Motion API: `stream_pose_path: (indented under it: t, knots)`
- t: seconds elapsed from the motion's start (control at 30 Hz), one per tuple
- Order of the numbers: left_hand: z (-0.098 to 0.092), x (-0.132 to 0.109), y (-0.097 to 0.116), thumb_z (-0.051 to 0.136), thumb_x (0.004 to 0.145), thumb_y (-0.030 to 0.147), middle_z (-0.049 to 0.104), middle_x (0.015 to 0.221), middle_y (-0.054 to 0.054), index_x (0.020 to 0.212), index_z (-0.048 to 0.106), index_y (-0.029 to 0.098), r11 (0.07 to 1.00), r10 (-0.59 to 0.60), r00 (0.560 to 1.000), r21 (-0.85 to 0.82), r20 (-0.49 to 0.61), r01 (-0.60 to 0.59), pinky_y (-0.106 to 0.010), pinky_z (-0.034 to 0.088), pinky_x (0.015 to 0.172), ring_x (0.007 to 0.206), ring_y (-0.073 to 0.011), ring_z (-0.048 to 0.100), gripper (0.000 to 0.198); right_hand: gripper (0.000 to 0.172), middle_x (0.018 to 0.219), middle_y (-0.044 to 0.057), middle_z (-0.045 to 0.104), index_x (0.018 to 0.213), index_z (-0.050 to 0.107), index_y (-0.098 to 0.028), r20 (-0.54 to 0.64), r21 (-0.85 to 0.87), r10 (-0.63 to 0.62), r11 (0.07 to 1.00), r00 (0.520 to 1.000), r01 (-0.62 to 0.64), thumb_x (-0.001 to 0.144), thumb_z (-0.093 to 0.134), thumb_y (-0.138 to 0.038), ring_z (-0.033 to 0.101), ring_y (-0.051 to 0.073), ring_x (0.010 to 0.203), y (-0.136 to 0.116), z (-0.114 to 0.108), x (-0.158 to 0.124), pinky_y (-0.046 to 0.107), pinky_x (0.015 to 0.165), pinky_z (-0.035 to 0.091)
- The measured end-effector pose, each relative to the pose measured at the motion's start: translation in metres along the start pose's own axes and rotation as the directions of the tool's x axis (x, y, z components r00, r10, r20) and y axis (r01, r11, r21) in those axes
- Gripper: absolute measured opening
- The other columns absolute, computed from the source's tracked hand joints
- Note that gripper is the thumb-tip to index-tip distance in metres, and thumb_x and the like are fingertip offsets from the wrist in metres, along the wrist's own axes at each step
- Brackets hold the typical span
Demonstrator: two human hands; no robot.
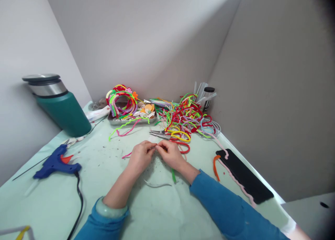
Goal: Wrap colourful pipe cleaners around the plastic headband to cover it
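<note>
My left hand (142, 155) and my right hand (170, 154) meet over the middle of the table, both closed in a pinch. Whatever lies between the fingertips is too small to make out. A magenta pipe cleaner (126, 156) sticks out beside my left hand; whether it is held or lying there is hidden. Just beyond the fingers lie yellow-handled scissors (181, 136) and red-handled scissors (184, 147). A green pipe cleaner piece (173, 176) rests below my right hand. Nearer me is a thin whitish curved strip (157, 185).
A metal tray (132, 121) holds pipe cleaner rings (123, 102) and small cutouts. Beside it is a tangled pipe cleaner heap (187, 114). A blue glue gun (56, 163) with a black cord and a green bottle (64, 110) stand left. A black phone-like slab (247, 177) lies right.
</note>
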State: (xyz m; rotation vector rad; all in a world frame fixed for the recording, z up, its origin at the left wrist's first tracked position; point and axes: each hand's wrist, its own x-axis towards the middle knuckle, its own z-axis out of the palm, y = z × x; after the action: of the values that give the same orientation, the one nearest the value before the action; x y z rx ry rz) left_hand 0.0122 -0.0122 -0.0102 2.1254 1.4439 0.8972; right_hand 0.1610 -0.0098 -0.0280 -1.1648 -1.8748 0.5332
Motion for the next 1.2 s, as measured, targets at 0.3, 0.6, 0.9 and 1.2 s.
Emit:
stream_pose_path:
  t: [0.3,0.6,0.9,1.2]
  knots:
    - [-0.0002,0.0012,-0.0009,0.047,0.077,0.021,0.063,0.091,-0.004,0.087,0.070,0.021,0.999,0.010,1.000,0.039,-0.024,-0.009,-0.024,0.041,0.072,0.081,-0.0149,0.057,0.025,0.012,0.069,0.000,0.060,0.075,0.057,-0.017,-0.002,0.005,0.018,1.000,1.000,-0.018,0.081,0.050,-0.025,0.052,0.011,0.063,-0.0011,-0.0009,-0.0002,0.020,0.057,0.036]
    - [-0.0010,0.0006,0.0021,0.045,0.077,0.031,0.059,0.055,0.002,0.083,0.066,0.019,0.977,-0.166,0.984,-0.121,0.063,0.173,-0.021,0.037,0.053,0.051,-0.0114,0.051,0.025,0.013,0.071,0.000,0.061,0.081,0.058,-0.018,-0.001,0.028,0.026,0.999,1.000,-0.026,0.082,0.049,-0.027,0.053,0.012,0.064,0.0002,-0.0016,-0.0005,0.021,0.058,0.037]
    - [0.0037,0.0013,-0.0030,0.045,0.075,0.035,0.056,0.048,0.003,0.073,0.057,0.018,0.946,-0.249,0.965,-0.195,0.078,0.259,-0.021,0.036,0.049,0.046,-0.0116,0.051,0.021,0.013,0.074,0.000,0.062,0.085,0.059,-0.019,0.027,0.040,-0.034,0.999,0.999,0.033,0.083,0.047,-0.023,0.052,0.011,0.065,-0.0004,-0.0029,0.0004,0.021,0.061,0.037]
    - [0.0025,-0.0002,-0.0023,0.045,0.075,0.027,0.061,0.060,0.001,0.082,0.055,0.019,0.966,-0.204,0.976,-0.146,0.069,0.213,-0.021,0.037,0.054,0.054,-0.0117,0.053,0.015,0.012,0.072,0.000,0.060,0.082,0.058,-0.018,0.045,0.000,-0.032,0.999,0.998,0.032,0.083,0.047,-0.023,0.051,0.011,0.065,-0.0018,-0.0041,0.0001,0.022,0.061,0.037]
